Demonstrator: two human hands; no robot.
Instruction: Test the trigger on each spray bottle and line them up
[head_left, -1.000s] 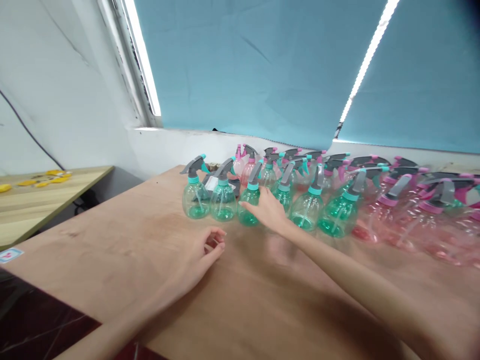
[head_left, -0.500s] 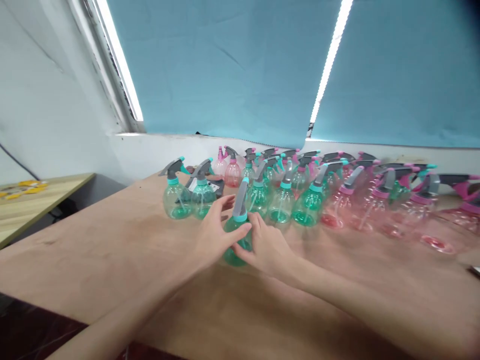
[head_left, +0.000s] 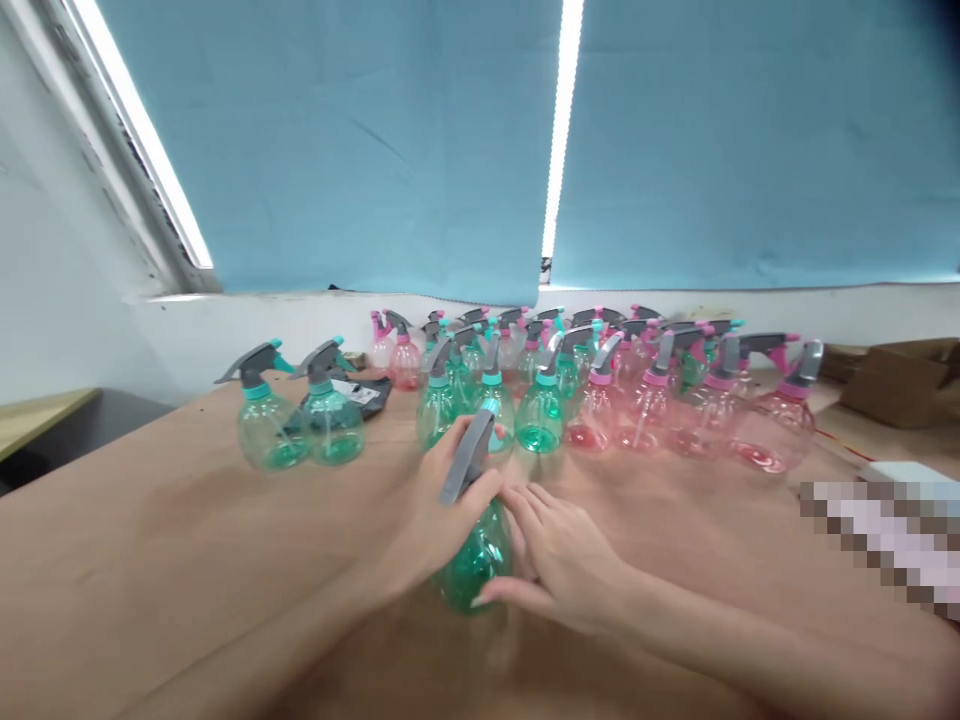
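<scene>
Between my hands, near the middle of the table, is a green spray bottle (head_left: 474,562) with a grey trigger head and a turquoise collar and nozzle. My left hand (head_left: 439,510) is wrapped round its neck just below the grey head, hiding the collar. Around the right side of the round body curls my right hand (head_left: 564,550), its thumb low on the front of the bottle. Just beyond stands a row of green spray bottles (head_left: 538,425) and pink spray bottles (head_left: 649,415). Two more green ones (head_left: 330,425) stand together to the left.
A dark package with a white label (head_left: 360,393) lies behind the left pair. At the right are a brown cardboard box (head_left: 904,385), a pale flat object (head_left: 911,475) and a pixelated patch. Behind the table hang blue blinds (head_left: 375,180); another wooden table (head_left: 49,415) stands at far left.
The view has turned to the right. My hands have drawn the green spray bottle nearer to me, away from the row, and its head now tilts. My left hand has closed round the neck.
</scene>
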